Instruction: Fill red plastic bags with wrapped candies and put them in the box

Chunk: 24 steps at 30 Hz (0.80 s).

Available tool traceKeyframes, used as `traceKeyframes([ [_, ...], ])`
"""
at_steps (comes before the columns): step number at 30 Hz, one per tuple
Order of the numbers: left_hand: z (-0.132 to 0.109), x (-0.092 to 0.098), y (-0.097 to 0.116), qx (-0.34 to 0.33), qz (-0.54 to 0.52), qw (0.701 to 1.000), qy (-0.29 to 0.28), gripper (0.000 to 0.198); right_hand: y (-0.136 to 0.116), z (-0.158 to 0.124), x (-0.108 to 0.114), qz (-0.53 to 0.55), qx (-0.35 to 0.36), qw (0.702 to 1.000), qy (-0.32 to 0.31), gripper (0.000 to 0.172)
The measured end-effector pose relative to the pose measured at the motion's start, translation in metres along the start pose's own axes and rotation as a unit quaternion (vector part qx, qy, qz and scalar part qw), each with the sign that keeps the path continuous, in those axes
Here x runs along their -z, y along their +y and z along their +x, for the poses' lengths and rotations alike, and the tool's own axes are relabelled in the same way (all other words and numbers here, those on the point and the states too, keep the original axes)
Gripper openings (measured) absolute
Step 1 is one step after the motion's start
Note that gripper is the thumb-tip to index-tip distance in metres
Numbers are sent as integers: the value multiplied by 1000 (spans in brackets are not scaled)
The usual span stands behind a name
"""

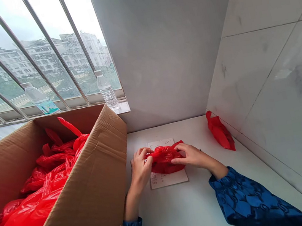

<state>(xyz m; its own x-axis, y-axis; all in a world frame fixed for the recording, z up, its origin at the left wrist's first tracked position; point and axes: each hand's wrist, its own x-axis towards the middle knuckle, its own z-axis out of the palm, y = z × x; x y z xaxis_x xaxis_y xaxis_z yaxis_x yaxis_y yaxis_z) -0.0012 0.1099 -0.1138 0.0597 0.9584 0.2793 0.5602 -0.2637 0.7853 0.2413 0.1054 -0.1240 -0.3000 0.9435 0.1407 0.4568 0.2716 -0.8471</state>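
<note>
A red plastic bag (166,160) lies bunched up over a white sheet with handwriting (169,179), covering its middle. My left hand (142,164) pinches the bag's left end between thumb and fingers. At the bag's right side, my right hand (190,155) has its thumb and fingers closed on the plastic. Whatever the bag may contain is hidden. Close by my left forearm stands an open cardboard box (98,176), holding a heap of red plastic bags (47,188), some with knotted or twisted ends sticking up.
Another red bag (220,132) rests on the white surface (182,215) against the tiled wall (277,88). Two plastic bottles, one labelled (40,98) and one clear (107,91), stand on the sill behind the box, by the barred window.
</note>
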Motion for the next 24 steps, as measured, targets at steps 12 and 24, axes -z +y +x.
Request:
traceKeyframes([
  [12,-9,-4,16,-142,130,980,-48,18,-21,0,-20,-82,47,993,71,12],
  [24,-6,1,16,-185,162,969,18,21,-39,-11,8,-41,69,995,58,10],
])
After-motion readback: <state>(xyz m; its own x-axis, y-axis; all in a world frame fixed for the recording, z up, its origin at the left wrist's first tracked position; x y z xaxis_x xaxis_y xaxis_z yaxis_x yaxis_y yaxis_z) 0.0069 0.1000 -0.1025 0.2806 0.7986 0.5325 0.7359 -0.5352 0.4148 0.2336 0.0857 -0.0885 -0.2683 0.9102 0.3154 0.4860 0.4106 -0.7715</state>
